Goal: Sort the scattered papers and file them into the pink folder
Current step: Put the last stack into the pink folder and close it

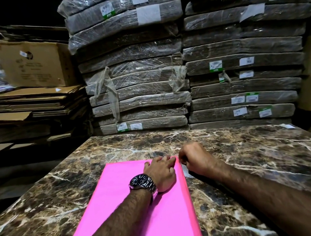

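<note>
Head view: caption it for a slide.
Left hand rests on the pink folder; right hand curls at its far corner.

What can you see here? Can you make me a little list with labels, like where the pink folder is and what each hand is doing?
place: a marble-patterned table, with stacks of plastic-wrapped bundles behind it and a cardboard box far left
pink folder: lies closed and flat on the table
left hand: rests on the folder near its far right corner; wears a watch
right hand: fingers curled at the folder's far right edge, seems to pinch it
papers: only a white sliver shows beside the folder's right edge
</note>
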### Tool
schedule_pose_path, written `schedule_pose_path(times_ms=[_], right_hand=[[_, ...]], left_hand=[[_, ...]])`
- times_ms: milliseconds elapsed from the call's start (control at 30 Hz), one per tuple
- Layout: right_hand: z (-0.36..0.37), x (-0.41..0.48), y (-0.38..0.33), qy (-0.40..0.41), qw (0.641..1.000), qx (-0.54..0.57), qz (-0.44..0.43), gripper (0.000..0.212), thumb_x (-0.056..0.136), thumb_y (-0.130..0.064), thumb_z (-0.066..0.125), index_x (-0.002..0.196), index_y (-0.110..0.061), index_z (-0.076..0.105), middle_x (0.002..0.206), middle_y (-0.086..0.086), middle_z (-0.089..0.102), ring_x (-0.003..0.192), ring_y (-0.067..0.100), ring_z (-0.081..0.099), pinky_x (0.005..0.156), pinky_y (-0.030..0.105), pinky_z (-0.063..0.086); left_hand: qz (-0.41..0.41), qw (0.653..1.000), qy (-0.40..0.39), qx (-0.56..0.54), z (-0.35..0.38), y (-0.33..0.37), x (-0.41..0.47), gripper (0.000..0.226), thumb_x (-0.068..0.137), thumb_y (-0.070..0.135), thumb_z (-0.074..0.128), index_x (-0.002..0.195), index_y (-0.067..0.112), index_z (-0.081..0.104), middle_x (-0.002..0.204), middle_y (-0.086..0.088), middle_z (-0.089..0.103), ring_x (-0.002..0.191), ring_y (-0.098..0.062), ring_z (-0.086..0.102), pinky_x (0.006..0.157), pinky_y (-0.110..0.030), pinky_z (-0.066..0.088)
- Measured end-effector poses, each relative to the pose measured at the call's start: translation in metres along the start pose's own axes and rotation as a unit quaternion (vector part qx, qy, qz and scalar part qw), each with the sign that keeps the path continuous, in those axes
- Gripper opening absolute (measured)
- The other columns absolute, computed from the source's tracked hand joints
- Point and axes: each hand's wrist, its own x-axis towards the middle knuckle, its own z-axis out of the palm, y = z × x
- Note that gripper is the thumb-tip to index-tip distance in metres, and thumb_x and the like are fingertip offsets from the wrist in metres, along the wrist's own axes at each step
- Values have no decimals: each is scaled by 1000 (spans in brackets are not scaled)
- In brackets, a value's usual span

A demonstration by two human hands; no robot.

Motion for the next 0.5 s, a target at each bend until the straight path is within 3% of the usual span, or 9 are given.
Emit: schedule_pose_path(times_ms=[67,200,333,400,500], right_hand=[[-4,-6,1,1,1000,15,2,28,72,7,51,77,-12,72,78,6,69,76,21,62,66,29,50],[-19,-32,-8,-25,999,30,-21,23,78,2,54,79,-12,72,76,3,70,72,17,62,64,26,48],[-39,-73,-21,-78,993,85,-20,11,84,-11,66,86,-15,76,83,-3,74,77,2,64,73,13,44],[-48,-99,-29,-110,985,131,-13,9,84,-13,67,80,-15,75,73,-8,70,67,-7,59,66,5,40],[-52,-132,-39,-130,981,141,-15,8,84,-17,68,78,-14,72,71,-7,68,63,-6,57,59,3,37]], left_hand=[[5,1000,-4,8,1,2,0,50,95,28,27,145,23,30,149,-2,35,135,-23,33,107,-55,29],[-4,1000,-13,3,2,3,3,50,95,28,27,145,24,29,149,-3,33,139,-25,30,108,-59,27],[-10,1000,-23,9,1,3,3,50,97,27,28,147,25,28,152,-2,31,139,-24,29,108,-59,26],[-12,1000,-7,8,1,4,2,50,95,26,29,145,26,32,150,-2,35,137,-24,33,107,-58,28],[-20,1000,-2,4,-3,9,-4,50,94,25,30,144,27,34,151,-2,35,136,-25,35,106,-59,28]])
